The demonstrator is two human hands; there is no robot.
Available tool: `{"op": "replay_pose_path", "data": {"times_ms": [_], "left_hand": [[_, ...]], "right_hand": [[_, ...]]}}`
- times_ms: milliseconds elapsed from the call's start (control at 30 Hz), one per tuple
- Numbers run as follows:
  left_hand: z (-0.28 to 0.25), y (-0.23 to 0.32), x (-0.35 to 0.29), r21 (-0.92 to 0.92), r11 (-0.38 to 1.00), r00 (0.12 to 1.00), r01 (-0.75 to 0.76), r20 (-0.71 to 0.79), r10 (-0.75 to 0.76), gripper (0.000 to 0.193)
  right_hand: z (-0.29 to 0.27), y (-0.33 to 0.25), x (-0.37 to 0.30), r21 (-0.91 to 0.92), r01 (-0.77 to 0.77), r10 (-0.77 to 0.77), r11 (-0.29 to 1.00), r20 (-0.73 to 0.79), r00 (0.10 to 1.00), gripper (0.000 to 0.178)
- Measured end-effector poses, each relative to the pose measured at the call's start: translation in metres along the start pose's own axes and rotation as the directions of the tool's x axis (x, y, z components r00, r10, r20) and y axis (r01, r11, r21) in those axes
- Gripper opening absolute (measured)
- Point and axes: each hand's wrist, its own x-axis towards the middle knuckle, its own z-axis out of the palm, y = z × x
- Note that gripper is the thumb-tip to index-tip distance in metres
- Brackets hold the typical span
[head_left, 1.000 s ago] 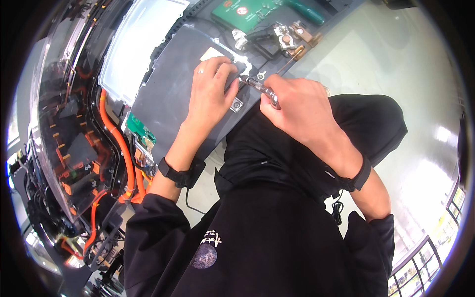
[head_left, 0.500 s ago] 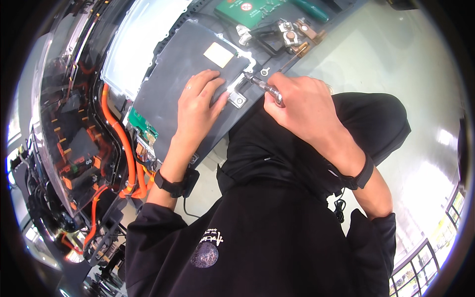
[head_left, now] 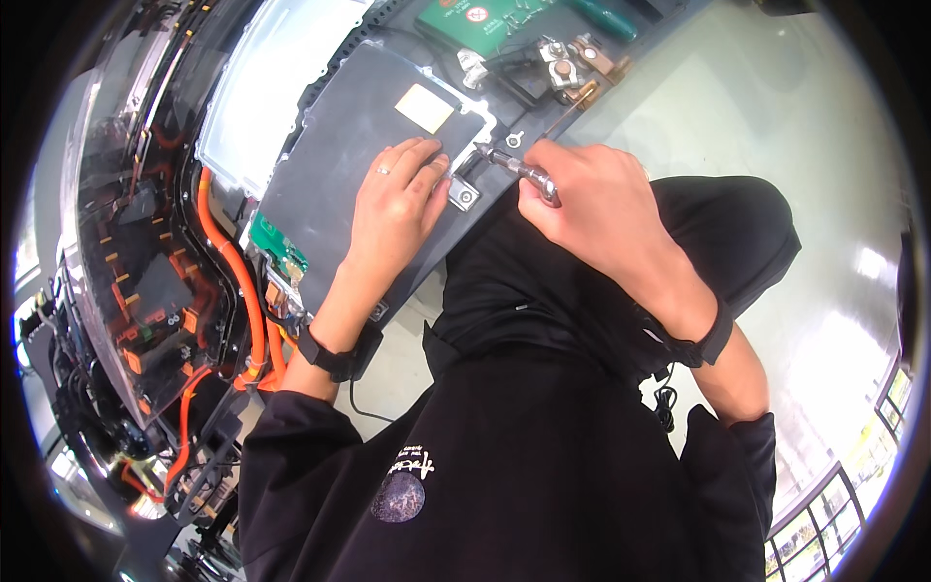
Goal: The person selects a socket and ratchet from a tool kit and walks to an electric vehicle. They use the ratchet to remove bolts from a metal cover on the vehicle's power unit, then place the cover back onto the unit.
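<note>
My right hand [head_left: 606,199] is closed around a silver socket wrench [head_left: 517,165]. The wrench's far end meets the edge of a dark flat panel [head_left: 335,136], beside a small metal bracket [head_left: 465,195]. On that panel lies my left hand [head_left: 396,204], fingers bent and laid over the surface, with nothing visible in it. Its thumb is close to the bracket; whether they touch is unclear. A pale rectangular label [head_left: 424,108] sits on the panel beyond my left fingers. Just past the wrench tip lies a small ring-shaped metal piece [head_left: 515,141].
Beyond the panel are a green circuit board [head_left: 470,24], copper and silver metal parts [head_left: 562,70] and a dark green tool handle [head_left: 609,17]. A translucent white cover [head_left: 267,87] stands at the far left. Thick orange cables [head_left: 233,254] run beside a transparent-covered unit [head_left: 145,262].
My left hand has shifted slightly right toward the bracket, its fingers closer together. My right hand and the wrench stay almost in place.
</note>
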Motion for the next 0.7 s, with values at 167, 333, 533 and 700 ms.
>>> {"op": "replay_pose_path", "data": {"times_ms": [167, 333, 533, 700], "left_hand": [[-0.011, 0.001, 0.011, -0.014, 0.999, 0.984, 0.043, 0.173, -0.040, 0.029], [0.005, 0.000, 0.033, 0.194, 0.956, 0.973, 0.218, 0.038, -0.229, 0.059], [0.016, -0.012, 0.037, 0.310, 0.894, 0.906, 0.324, 0.170, -0.388, 0.081], [0.006, -0.011, 0.042, 0.257, 0.899, 0.888, 0.354, 0.209, -0.410, 0.084]], "right_hand": [[-0.016, 0.000, -0.001, 0.059, -0.059, 0.058, 0.997, 0.019, 0.998, 0.014], [-0.041, -0.007, -0.006, 0.071, -0.156, 0.155, 0.985, 0.019, 0.988, 0.012], [-0.059, -0.014, -0.003, 0.124, -0.192, 0.192, 0.973, 0.014, 0.981, 0.012], [-0.063, -0.018, 0.004, 0.136, -0.187, 0.189, 0.973, -0.001, 0.982, 0.017]]}}
